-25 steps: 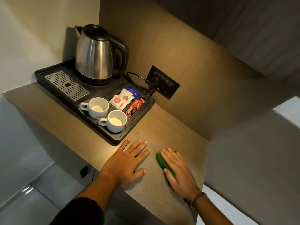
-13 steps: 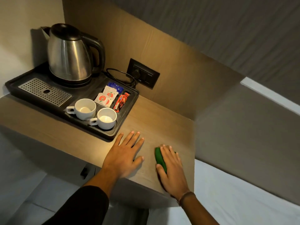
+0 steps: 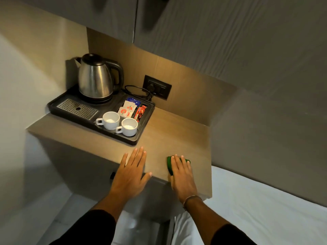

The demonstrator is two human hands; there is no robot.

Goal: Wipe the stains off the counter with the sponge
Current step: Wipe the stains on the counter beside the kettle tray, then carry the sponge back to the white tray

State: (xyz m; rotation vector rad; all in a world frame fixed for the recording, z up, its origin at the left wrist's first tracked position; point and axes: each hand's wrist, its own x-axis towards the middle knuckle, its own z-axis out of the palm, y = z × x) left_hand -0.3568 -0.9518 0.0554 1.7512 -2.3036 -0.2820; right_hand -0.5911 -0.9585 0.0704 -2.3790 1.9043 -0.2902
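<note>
A green sponge (image 3: 169, 164) lies on the wooden counter (image 3: 178, 131) near its front edge. My right hand (image 3: 183, 175) lies flat on top of it, fingers spread, hiding most of the sponge. My left hand (image 3: 131, 174) rests palm down on the counter's front edge, a hand's width to the left of the sponge, holding nothing. I can make out no stains on the wood in this light.
A black tray (image 3: 143, 134) at the counter's left holds a steel kettle (image 3: 96, 79), two white cups (image 3: 110, 120), sachets (image 3: 128, 109) and a metal drip grate (image 3: 77, 109). A wall socket (image 3: 157, 89) sits behind. A white bed (image 3: 265, 209) lies to the right.
The camera has pulled back and turned. Both hands have slid back toward the counter's front edge; the right one stays pressed on the sponge.
</note>
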